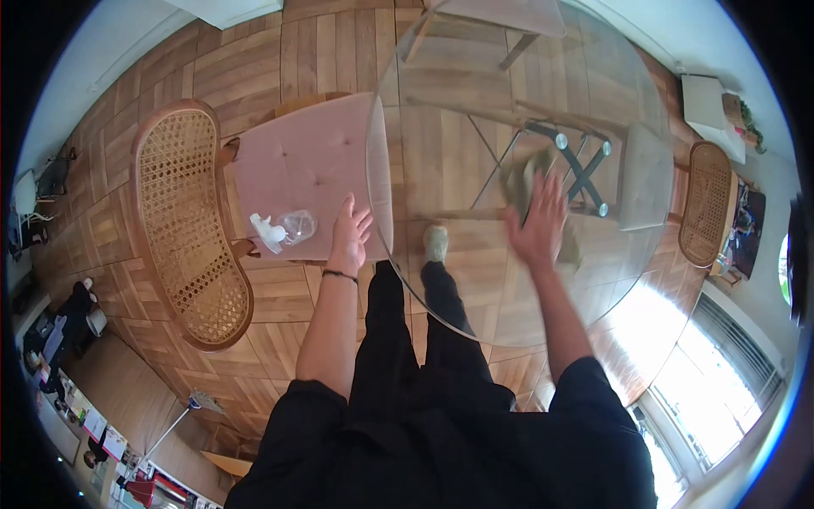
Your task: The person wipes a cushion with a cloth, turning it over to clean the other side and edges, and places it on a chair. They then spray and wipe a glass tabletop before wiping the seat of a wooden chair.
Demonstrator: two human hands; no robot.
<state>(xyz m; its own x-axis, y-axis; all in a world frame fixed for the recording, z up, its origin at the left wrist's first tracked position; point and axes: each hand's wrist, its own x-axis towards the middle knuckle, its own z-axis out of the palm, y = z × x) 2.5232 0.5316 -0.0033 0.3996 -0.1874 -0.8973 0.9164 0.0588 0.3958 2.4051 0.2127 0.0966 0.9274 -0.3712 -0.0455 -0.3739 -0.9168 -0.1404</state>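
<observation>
My right hand [541,225] lies with its fingers stretched out over a greenish cloth [519,182] on the round glass table [475,310]. The hand covers part of the cloth, and a fainter green patch shows below it through or on the glass. My left hand [349,235] is open and holds nothing. It is beside the table's left rim, above the pink cushioned chair [297,161]. On that seat, a clear spray bottle [297,227] with a white nozzle lies on its side, left of my left hand.
The chair has a woven cane back [182,170]. Crossed metal legs [581,170] show through the glass. Another cane-backed chair [705,204] stands at the right, and a pink seat [509,13] is at the far side. A mop [203,400] and a person [95,450] are at lower left.
</observation>
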